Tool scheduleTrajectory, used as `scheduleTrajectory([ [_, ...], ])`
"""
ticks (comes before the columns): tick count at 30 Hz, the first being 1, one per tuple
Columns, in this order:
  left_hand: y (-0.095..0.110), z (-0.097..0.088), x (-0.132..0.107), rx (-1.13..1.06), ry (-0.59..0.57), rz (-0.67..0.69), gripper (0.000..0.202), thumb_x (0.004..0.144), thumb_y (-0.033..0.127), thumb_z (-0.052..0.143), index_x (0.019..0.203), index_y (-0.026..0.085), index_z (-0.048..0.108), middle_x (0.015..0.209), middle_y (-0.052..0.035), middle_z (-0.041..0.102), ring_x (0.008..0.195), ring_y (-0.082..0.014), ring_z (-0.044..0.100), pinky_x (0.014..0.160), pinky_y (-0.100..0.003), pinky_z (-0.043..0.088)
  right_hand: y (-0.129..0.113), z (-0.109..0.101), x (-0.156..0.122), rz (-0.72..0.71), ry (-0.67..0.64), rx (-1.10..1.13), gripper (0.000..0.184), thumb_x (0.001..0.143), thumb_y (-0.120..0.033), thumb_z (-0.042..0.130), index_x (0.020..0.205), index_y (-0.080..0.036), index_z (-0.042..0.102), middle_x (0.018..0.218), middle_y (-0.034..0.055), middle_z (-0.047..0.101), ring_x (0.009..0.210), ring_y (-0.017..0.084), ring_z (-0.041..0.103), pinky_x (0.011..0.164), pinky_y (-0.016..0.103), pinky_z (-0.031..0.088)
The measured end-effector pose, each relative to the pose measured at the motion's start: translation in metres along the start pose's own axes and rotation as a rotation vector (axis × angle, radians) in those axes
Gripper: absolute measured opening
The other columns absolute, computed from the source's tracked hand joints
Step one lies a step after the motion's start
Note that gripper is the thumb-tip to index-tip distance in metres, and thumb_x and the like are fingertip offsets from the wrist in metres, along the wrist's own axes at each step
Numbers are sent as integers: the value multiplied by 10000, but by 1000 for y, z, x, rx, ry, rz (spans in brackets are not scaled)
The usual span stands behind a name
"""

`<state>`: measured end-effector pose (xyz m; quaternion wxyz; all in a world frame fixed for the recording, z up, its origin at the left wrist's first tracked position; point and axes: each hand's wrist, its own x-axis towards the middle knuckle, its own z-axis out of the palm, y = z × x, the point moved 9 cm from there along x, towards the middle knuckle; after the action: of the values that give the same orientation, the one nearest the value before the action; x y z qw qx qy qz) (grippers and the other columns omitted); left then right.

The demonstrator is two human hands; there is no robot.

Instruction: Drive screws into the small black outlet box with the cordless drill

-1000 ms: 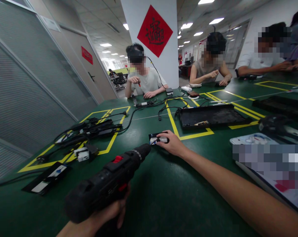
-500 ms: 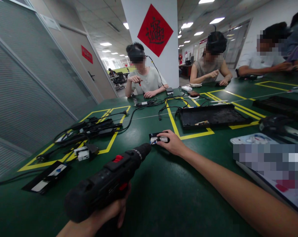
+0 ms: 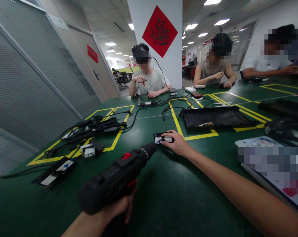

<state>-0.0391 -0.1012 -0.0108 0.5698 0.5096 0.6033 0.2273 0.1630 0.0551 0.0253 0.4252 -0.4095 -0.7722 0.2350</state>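
In my left hand (image 3: pixel 125 204) is a black cordless drill (image 3: pixel 116 177) with red switches, its handle mostly hidden behind the drill body. The chuck points away and to the right, its tip close to a small black part with a white label (image 3: pixel 159 139). My right hand (image 3: pixel 175 142) grips that part from the right, thumb and fingers over its sides, on the green table (image 3: pixel 173 187). To the left of the drill lies a longer black plate with white labels (image 3: pixel 55 171). Whether the bit touches the part I cannot tell.
Black cables and adapters (image 3: pixel 102 125) lie bundled at the left, beside a white plug (image 3: pixel 89 150). A black tray-like cover (image 3: pixel 213 118) sits beyond my right hand. At the right lies a flat box (image 3: pixel 253 141). Across the table sit several people.
The whole view has shifted slightly to the right in the frame. Both hands keep their hold, and the drill stays pointed at the small black part.
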Motion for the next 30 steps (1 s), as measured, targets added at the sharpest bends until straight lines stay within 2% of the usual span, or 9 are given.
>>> scheduleTrajectory([
  [2,-6,5,2,24,0,-94,129,621,195,512,730,165,451,391,73,426,273,-98,400,332,-210,318,0,-1,0,-1,-3,-1,327,758,-351,617,1057,-221,616,1074,56,526,953,159,546,877,306,407],
  [5,8,9,2,-10,-40,38,214,618,244,563,801,160,490,459,37,520,402,-131,514,417,-224,393,0,-1,0,12,-4,1,329,754,-352,622,1055,-221,620,1078,59,528,973,164,543,888,310,402],
  [9,6,9,0,-4,-42,-67,151,602,214,529,736,161,484,419,54,474,315,-106,445,354,-211,342,0,-1,0,20,-8,7,328,746,-358,628,1045,-223,625,1066,58,535,966,165,548,877,310,410],
  [12,12,5,1,-21,3,-4,202,583,219,526,772,156,491,497,30,539,340,-117,495,375,-219,372,0,-1,0,27,0,10,324,743,-355,631,1041,-229,626,1067,54,533,949,161,553,873,310,413],
  [15,4,4,5,28,33,-13,165,554,210,516,707,162,480,427,45,490,306,-112,452,352,-221,365,1,0,0,32,2,11,322,746,-349,631,1044,-228,626,1070,51,533,939,154,557,876,304,412],
  [19,-12,6,11,11,67,-102,104,585,183,484,687,176,463,400,63,442,289,-99,413,329,-210,345,0,0,0,30,0,11,321,743,-351,634,1039,-226,629,1071,50,534,952,153,554,890,298,405],
  [24,-15,8,12,-13,31,-117,73,590,163,500,642,177,450,385,73,410,268,-81,398,303,-184,317,-1,0,0,20,5,15,325,742,-350,635,1041,-222,628,1076,55,533,975,159,546,899,301,401],
  [26,-8,7,5,-28,16,-115,60,610,176,507,658,169,472,410,64,430,282,-81,416,317,-189,338,-1,0,0,19,6,16,324,744,-343,634,1044,-220,626,1077,56,532,972,159,547,899,303,402],
  [30,23,10,-11,-112,-40,20,126,654,210,535,769,162,526,534,29,516,426,-113,535,440,-226,445,1,0,0,30,-2,5,333,744,-349,632,1051,-221,622,1079,58,532,957,163,553,882,314,411],
])
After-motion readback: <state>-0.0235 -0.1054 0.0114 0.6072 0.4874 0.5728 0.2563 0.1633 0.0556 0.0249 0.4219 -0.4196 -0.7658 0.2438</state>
